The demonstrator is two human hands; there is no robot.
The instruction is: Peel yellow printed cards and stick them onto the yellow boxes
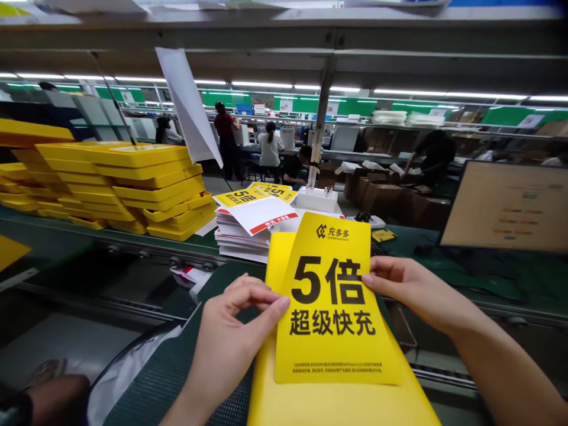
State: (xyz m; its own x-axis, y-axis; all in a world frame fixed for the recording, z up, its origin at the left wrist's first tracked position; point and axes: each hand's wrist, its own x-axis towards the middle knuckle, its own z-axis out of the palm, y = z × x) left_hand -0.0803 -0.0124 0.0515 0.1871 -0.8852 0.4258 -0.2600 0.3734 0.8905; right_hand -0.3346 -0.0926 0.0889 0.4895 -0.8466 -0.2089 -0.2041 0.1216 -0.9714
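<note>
1. The yellow sheet [331,352] is between the two hands, above the yellow panel [277,408]; its long axis points away from the person.
2. The left hand [228,325] pinches its left edge; the right hand [403,287] pinches its right edge, somewhat farther up.
3. Both hands touch it, so neither is nearer.

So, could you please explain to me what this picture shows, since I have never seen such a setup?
There is no robot here: a camera worn on a person's head looks forward and down. The person's bare left hand and right hand hold a yellow printed sheet by its side edges, over a smooth yellow piece. Beyond, along the green bench, are stacked yellow trays to the left, a pile of printed sheets in the middle and a screen to the right.
</note>
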